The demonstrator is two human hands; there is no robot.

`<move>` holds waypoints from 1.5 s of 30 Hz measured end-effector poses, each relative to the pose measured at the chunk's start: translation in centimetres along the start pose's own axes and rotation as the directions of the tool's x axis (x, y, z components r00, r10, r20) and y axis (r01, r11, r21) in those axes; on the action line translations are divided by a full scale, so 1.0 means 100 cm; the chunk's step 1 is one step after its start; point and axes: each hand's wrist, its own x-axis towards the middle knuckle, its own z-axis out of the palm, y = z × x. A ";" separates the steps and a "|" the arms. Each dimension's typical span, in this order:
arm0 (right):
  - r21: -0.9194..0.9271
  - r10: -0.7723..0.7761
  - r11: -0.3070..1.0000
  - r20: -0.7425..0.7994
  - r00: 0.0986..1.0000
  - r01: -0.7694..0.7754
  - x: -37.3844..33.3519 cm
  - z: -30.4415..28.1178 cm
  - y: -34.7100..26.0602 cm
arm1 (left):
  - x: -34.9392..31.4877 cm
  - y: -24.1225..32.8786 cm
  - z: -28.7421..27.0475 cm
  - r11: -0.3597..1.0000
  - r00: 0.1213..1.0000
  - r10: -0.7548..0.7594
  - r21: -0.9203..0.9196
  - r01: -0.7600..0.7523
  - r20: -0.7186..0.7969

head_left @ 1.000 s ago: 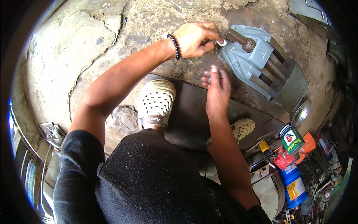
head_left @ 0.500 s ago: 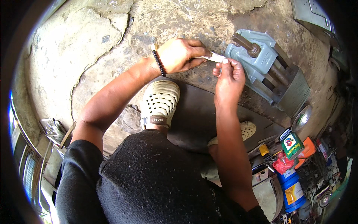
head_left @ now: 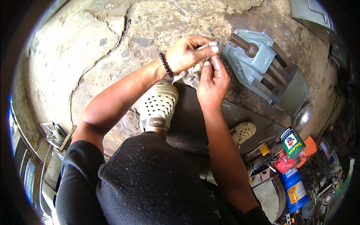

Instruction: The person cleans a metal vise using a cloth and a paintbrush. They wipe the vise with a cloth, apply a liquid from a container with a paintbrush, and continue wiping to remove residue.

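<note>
My left hand [head_left: 184,53], with a black bead bracelet at its wrist, is closed on a crumpled whitish cloth [head_left: 192,76]. Part of the cloth hangs below the palm, and a bit of it shows between thumb and fingers. Fingertips of my right hand [head_left: 214,83] meet the left thumb and pinch at the same bundle. Whether anything is wrapped inside the cloth is hidden by the fingers. Just right of both hands, and apart from them, lies a grey-blue bench vise [head_left: 258,56] with a steel screw and guide bars.
Cracked, stained concrete [head_left: 97,63] spreads beyond my hands. My feet wear cream perforated clogs [head_left: 159,103], beside a dark flat sheet [head_left: 191,116]. At lower right are a green can [head_left: 293,143], a blue container [head_left: 294,191], an orange object [head_left: 308,150] and cluttered tools. A shiny round dish [head_left: 303,117] sits near the vise.
Both hands have drawn closer together, the right one moving left. The white strip stretched between them is now bunched, and more cloth shows below the left palm.
</note>
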 end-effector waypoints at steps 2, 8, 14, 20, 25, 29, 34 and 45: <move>0.129 0.039 0.991 0.059 0.997 -0.047 -0.005 -0.004 0.004 | 0.001 -0.003 -0.002 0.994 0.998 -0.049 -0.095 0.053 0.047; 0.054 0.019 0.998 0.140 0.990 -0.027 -0.009 -0.014 0.008 | -0.004 -0.014 -0.005 0.955 0.985 -0.161 -0.242 0.173 0.068; -0.227 -0.146 0.954 0.218 0.965 0.196 -0.004 -0.015 -0.012 | -0.009 -0.010 -0.010 0.961 0.991 -0.129 -0.249 0.120 -0.019; -0.414 0.047 0.905 0.327 0.944 0.098 -0.004 -0.012 -0.022 | -0.014 -0.002 -0.006 0.916 0.974 -0.224 -0.344 0.205 -0.016; -0.378 0.229 0.922 0.351 0.908 -0.086 -0.018 -0.010 -0.014 | -0.011 -0.007 -0.003 0.965 0.987 -0.090 0.232 0.120 -0.136; -0.241 0.123 0.969 0.298 0.946 -0.050 -0.042 -0.035 0.008 | 0.004 -0.011 -0.003 0.518 0.908 0.393 0.781 -0.350 0.146; -0.391 0.336 0.897 0.302 0.892 -0.205 -0.084 -0.080 0.027 | 0.045 -0.009 -0.012 0.010 0.817 0.305 0.856 -0.517 0.490; -0.290 0.486 0.866 0.298 0.822 -0.407 -0.098 -0.082 0.032 | 0.087 -0.009 -0.003 -0.226 0.736 0.258 0.780 -0.584 0.626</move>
